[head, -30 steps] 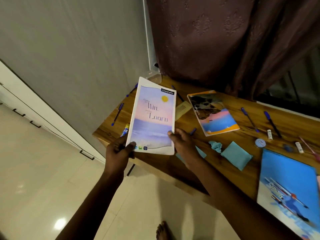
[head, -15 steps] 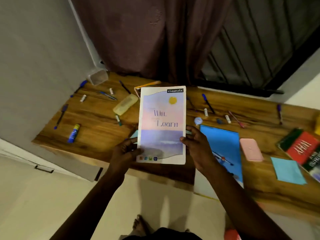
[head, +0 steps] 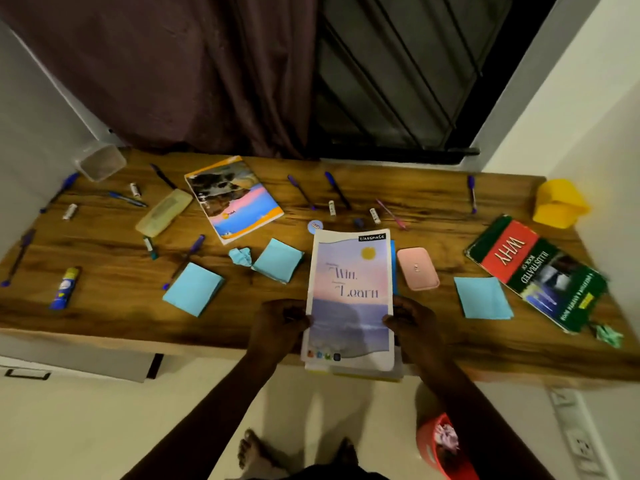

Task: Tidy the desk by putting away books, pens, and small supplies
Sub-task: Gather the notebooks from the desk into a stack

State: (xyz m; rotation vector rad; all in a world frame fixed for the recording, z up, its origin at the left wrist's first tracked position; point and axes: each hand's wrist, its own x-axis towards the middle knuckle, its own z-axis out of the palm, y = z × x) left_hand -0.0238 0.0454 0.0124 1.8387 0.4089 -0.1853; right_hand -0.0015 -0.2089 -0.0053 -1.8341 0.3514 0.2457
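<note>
Both hands, left (head: 278,323) and right (head: 412,322), grip the notebook's (head: 349,299) side edges over the desk (head: 433,327)

both hands hold a pastel notebook (head: 349,299) by its long edges, left hand (head: 277,325) and right hand (head: 414,323), over the near edge of a wooden desk (head: 104,317) strewn with pens, blue paper squares, a pink case (head: 417,268) and a green and red book (head: 533,271).
</note>
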